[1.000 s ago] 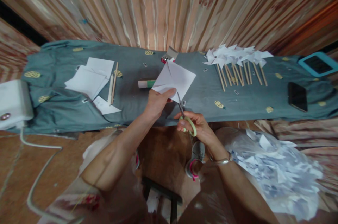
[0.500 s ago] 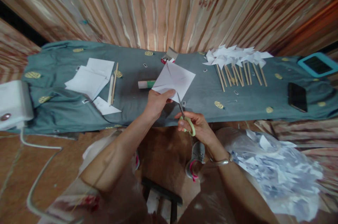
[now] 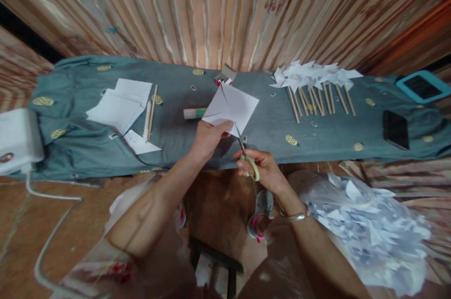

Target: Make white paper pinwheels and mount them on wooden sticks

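My left hand (image 3: 208, 140) pinches a white paper square (image 3: 237, 103) by its near-left edge, thumb on top. A slit runs inward from the square's far corner. My right hand (image 3: 260, 166) is closed around the green handles of a pair of scissors (image 3: 251, 165). The scissor blades reach into the paper's near corner, close to my left thumb. Behind the paper, partly covered, lies a glue stick (image 3: 192, 113) with a green label. A small open box of metal pins (image 3: 222, 79) sits just past the far corner.
To the left lie paper sheets (image 3: 114, 110), a cut scrap (image 3: 143, 143) and thin sticks (image 3: 152, 113). Paper pinwheels (image 3: 313, 76) on sticks, a phone (image 3: 396, 129) and a blue-framed tablet (image 3: 423, 86) are on the right. A bag of pinwheels (image 3: 369, 228) stands below; a white box (image 3: 19, 139) is far left.
The scissor blades look slightly closer together in the paper's near corner. Both hands stay almost in the same place, and the view has shifted a little.
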The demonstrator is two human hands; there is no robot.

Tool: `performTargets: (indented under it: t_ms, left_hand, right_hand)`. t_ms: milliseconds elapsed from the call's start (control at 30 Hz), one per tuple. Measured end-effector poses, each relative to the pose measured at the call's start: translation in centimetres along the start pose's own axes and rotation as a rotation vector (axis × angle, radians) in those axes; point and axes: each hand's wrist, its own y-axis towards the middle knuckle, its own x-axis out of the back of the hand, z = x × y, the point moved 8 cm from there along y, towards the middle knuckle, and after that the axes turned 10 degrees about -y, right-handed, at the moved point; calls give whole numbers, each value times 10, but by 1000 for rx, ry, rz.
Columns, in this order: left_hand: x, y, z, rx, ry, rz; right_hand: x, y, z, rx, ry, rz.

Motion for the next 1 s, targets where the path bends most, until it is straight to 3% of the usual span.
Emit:
performTargets:
  t_ms: [1000]
  left_hand:
    - [-3, -5, 3, -16, 85, 41]
  right_hand:
    - [6, 0, 2, -11, -11, -30]
